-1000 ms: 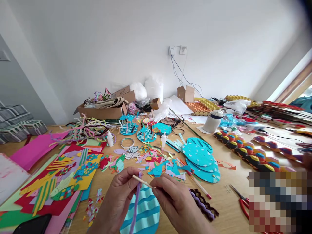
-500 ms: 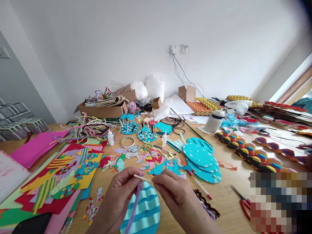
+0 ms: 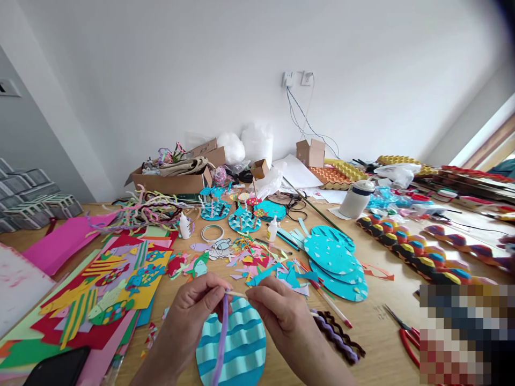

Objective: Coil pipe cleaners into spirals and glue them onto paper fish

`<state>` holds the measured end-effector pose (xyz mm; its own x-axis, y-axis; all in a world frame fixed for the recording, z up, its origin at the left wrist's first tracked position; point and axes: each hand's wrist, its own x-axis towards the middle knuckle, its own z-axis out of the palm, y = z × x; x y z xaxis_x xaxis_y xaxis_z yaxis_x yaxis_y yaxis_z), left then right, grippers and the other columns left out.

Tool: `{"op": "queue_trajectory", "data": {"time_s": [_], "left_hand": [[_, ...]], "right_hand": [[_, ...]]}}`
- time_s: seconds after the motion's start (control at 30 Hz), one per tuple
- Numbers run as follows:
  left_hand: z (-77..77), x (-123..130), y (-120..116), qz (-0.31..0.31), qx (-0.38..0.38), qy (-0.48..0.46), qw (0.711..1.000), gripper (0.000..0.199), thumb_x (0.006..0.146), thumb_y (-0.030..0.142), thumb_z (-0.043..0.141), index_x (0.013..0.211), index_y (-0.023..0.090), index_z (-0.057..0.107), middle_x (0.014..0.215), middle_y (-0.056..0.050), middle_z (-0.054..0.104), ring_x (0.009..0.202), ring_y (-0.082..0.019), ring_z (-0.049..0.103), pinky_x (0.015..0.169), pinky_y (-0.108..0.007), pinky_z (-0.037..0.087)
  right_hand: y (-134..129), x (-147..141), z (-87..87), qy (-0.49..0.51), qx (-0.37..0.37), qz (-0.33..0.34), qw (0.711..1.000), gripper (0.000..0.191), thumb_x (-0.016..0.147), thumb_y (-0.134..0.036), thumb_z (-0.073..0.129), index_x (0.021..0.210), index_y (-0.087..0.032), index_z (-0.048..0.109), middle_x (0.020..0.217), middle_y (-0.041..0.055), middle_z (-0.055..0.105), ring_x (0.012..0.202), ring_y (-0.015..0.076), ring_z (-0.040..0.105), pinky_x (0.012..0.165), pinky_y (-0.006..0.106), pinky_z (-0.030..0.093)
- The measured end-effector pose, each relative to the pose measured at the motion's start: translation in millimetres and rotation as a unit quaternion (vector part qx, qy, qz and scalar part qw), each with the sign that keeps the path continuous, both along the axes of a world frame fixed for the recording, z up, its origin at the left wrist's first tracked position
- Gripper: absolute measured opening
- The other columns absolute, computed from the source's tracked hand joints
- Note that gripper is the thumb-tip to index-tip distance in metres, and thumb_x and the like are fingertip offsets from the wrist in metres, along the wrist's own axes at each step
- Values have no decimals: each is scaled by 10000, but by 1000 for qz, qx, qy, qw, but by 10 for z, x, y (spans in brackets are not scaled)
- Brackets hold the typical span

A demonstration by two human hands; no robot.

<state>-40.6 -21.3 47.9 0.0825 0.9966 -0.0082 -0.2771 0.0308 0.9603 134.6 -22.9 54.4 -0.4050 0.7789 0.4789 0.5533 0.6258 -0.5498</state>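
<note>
My left hand [image 3: 193,311] pinches a purple pipe cleaner [image 3: 221,340], whose long end hangs down toward me. In my right hand [image 3: 284,316] is a thin pale wooden stick [image 3: 237,294], its tip meeting the pipe cleaner at my left fingertips. Whether the pipe cleaner is wrapped round the stick, I cannot tell. Beneath both hands lies a blue round card [image 3: 247,343] with wavy light-blue paper strips across it. To the right of my right forearm rest coiled pipe cleaners [image 3: 338,338], purple and dark brown.
Paper fish [image 3: 110,311] lie on coloured sheets at left. Blue discs [image 3: 336,257] are stacked at right, near red-handled scissors [image 3: 408,338]. Glue bottles [image 3: 272,229], a tape roll [image 3: 212,233] and paper scraps lie ahead. A phone-like dark object [image 3: 58,370] sits at lower left.
My right hand has shifted slightly left, and the stick's tip now sits at the pipe cleaner instead of crossing in front of it. The view has moved slightly.
</note>
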Motion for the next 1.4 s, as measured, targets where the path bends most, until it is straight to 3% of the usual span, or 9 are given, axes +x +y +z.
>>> {"op": "queue_trajectory", "data": {"time_s": [0.13,0.23,0.43,0.63,0.77,0.93,1.13,1.3,1.4], "left_hand": [[-24,27,32,-2,-15,-25,1000,161,679,324,698,634,176,651,537,22,533,511,-98,465,487,-184,368],[-38,59,56,-18,-23,-45,999,204,650,348,716,602,165,639,522,27,510,497,-91,425,473,-185,337],[-66,97,51,-46,-49,-75,995,201,666,326,706,609,154,620,544,36,491,521,-81,396,492,-178,324],[-19,188,-3,-22,-69,-118,990,206,618,313,731,603,148,609,533,40,503,496,-74,410,479,-179,334],[-93,206,-16,-1,-55,-96,994,202,640,338,712,626,159,618,496,38,518,461,-81,426,450,-184,337],[-233,203,-14,16,68,21,997,185,765,329,595,661,178,626,521,25,534,491,-101,452,474,-197,361],[-232,201,-26,12,194,159,968,205,820,230,514,634,194,593,565,27,493,536,-109,462,520,-196,384],[-190,170,-38,0,224,181,958,172,810,174,522,673,209,619,554,30,535,509,-105,495,512,-188,407],[-192,167,-45,1,221,180,959,148,787,179,556,667,205,638,544,23,560,493,-108,510,492,-190,412]], "right_hand": [[-57,-116,1,2,104,0,995,163,861,-143,461,982,-192,558,904,72,605,797,168,550,680,269,441],[-93,-212,15,-26,160,13,987,155,848,-123,480,955,-190,570,896,61,636,792,177,546,677,289,439],[-88,-312,-8,-50,188,-11,981,160,869,-150,454,863,-194,608,811,45,648,727,161,541,627,271,440],[-70,-292,-101,34,218,-16,975,209,904,-140,378,827,-163,571,783,56,633,706,155,538,613,263,450],[-78,-268,-91,68,193,-12,979,154,880,-105,406,845,-162,544,783,54,627,720,153,546,633,255,451],[-102,-268,-88,119,142,-34,982,137,859,-102,436,777,-182,510,705,18,593,655,125,541,604,215,426],[-102,-269,-99,183,10,-90,979,152,818,-129,479,682,-196,483,606,-29,550,563,99,514,520,179,384],[-44,-254,-43,211,-119,-99,965,202,796,-179,484,602,-196,430,546,-38,510,507,99,474,473,183,357],[32,-243,13,172,-182,-106,962,206,780,-157,484,591,-196,415,532,-39,496,502,105,467,457,190,338]]}}
